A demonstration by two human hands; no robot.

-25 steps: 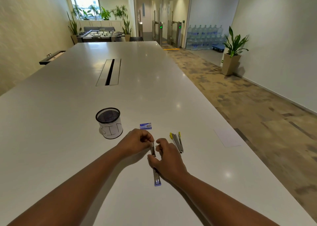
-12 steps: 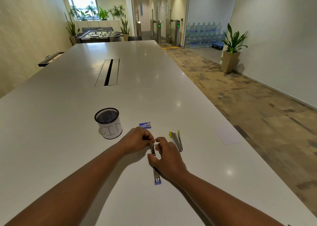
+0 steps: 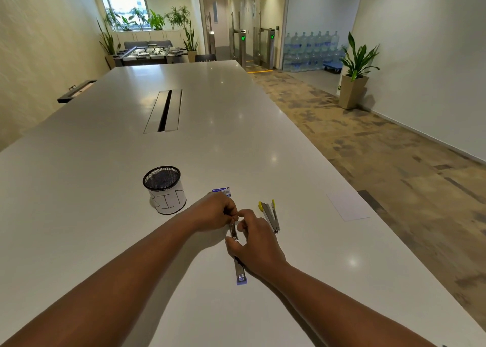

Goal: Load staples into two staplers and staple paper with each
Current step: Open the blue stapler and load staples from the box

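A blue stapler point(image 3: 240, 272) lies opened flat on the white table point(image 3: 105, 188), its metal staple channel pointing away from me. My right hand point(image 3: 253, 244) rests on its middle and holds it down. My left hand point(image 3: 217, 211) pinches something tiny at the far end of the channel, against my right fingertips; the staples themselves are too small to make out. A yellow stapler point(image 3: 270, 215) lies open just to the right. A small blue staple box point(image 3: 222, 191) sits behind my left hand. A white sheet of paper point(image 3: 347, 206) lies near the table's right edge.
A black mesh cup point(image 3: 165, 192) with a white paper label stands left of my hands. A cable slot point(image 3: 164, 111) is set into the middle of the long table. The table's right edge drops to a carpeted floor.
Both hands stay at the far end of the blue stapler's channel, with only small finger movements. The camera view shifted slightly.
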